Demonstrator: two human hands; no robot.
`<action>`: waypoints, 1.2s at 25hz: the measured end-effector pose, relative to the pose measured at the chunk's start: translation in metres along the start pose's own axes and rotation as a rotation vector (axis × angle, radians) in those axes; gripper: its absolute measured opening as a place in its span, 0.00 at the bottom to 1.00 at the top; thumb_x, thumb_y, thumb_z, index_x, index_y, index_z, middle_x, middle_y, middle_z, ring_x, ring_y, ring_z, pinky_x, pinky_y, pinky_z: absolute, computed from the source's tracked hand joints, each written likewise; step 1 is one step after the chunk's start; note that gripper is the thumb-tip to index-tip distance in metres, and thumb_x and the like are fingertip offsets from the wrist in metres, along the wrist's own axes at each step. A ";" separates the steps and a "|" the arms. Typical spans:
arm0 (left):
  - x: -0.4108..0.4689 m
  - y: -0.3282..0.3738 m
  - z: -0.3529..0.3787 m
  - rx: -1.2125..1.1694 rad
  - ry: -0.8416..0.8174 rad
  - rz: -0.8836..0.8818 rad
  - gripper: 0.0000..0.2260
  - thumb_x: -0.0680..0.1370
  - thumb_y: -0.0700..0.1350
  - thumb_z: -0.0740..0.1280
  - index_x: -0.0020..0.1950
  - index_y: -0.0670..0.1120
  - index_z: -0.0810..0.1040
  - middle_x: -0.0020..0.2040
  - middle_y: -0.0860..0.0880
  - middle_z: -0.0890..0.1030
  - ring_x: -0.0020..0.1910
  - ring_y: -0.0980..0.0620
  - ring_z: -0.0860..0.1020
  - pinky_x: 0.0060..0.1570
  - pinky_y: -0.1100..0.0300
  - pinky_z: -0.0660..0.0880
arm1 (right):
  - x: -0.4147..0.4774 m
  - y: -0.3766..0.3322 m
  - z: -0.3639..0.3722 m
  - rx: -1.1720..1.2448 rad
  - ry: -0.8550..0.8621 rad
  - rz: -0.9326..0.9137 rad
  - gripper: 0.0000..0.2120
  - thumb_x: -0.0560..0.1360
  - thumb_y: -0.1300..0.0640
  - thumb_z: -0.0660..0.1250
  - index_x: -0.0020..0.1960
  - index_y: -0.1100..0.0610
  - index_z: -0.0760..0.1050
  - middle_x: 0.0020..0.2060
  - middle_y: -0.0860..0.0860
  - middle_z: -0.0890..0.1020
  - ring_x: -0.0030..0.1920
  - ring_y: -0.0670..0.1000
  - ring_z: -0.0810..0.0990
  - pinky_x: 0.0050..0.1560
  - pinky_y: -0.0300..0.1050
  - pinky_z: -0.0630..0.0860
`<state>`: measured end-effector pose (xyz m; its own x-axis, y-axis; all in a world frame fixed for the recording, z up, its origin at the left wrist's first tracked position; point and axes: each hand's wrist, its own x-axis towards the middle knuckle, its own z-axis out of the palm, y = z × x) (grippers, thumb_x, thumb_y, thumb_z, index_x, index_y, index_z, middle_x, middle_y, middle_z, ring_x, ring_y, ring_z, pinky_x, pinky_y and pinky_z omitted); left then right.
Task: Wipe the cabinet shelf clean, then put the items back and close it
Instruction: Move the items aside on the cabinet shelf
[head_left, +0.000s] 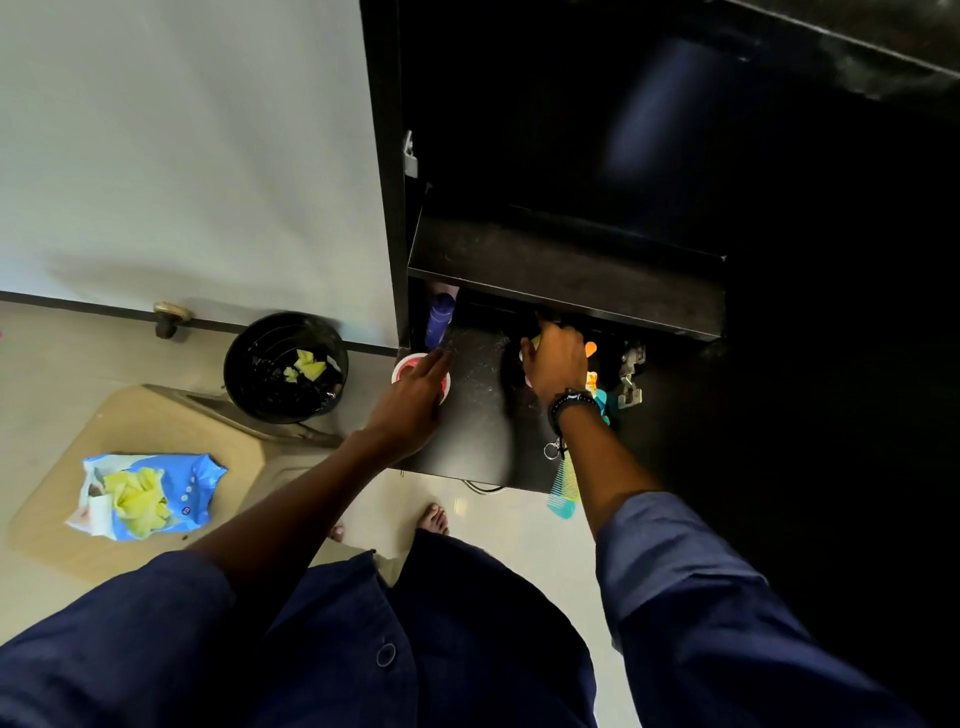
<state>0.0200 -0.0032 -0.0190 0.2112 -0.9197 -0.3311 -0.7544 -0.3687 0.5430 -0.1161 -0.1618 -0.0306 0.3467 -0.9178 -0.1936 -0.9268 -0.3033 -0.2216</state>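
The open black cabinet has a dusty lower shelf (480, 415) under an upper shelf (561, 270). My right hand (556, 358) reaches under the upper shelf and grips a yellow wipe (535, 340) against the lower shelf. My left hand (415, 400) lies with straight fingers over a red-and-white round tub (405, 366) at the shelf's left front. A blue bottle (440, 319) stands at the back left. A teal comb (565, 488), a key ring (551, 450) and small orange and teal items (597, 395) lie along the shelf's right side.
A black bin (285, 366) holding used yellow wipes stands on the floor left of the cabinet. A blue pack of yellow wipes (148, 493) lies on a beige chair seat (171, 431). The white wall (182, 156) is at left. My bare feet (434, 519) stand below the shelf.
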 end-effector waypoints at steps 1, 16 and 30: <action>0.000 0.001 0.000 0.006 -0.009 0.005 0.32 0.77 0.35 0.63 0.78 0.44 0.53 0.78 0.45 0.54 0.71 0.38 0.65 0.64 0.46 0.69 | 0.006 0.001 -0.001 -0.011 -0.074 0.021 0.10 0.74 0.57 0.68 0.53 0.61 0.77 0.50 0.61 0.81 0.56 0.62 0.77 0.60 0.59 0.72; 0.000 -0.028 -0.005 -0.017 -0.013 -0.090 0.30 0.77 0.42 0.65 0.77 0.44 0.56 0.78 0.44 0.55 0.67 0.38 0.71 0.61 0.47 0.74 | 0.027 -0.063 0.018 0.102 -0.316 -0.252 0.15 0.74 0.57 0.68 0.60 0.57 0.76 0.57 0.59 0.80 0.58 0.62 0.77 0.55 0.49 0.74; 0.000 -0.017 -0.005 -0.037 -0.042 -0.093 0.29 0.78 0.41 0.64 0.77 0.43 0.56 0.78 0.44 0.55 0.68 0.38 0.69 0.62 0.47 0.73 | 0.002 -0.028 -0.006 0.042 -0.145 -0.169 0.21 0.74 0.54 0.70 0.64 0.60 0.72 0.56 0.60 0.80 0.58 0.61 0.77 0.56 0.53 0.75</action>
<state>0.0363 0.0021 -0.0242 0.2520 -0.8752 -0.4129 -0.7092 -0.4573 0.5366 -0.0900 -0.1570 -0.0186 0.5164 -0.8076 -0.2848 -0.8479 -0.4358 -0.3018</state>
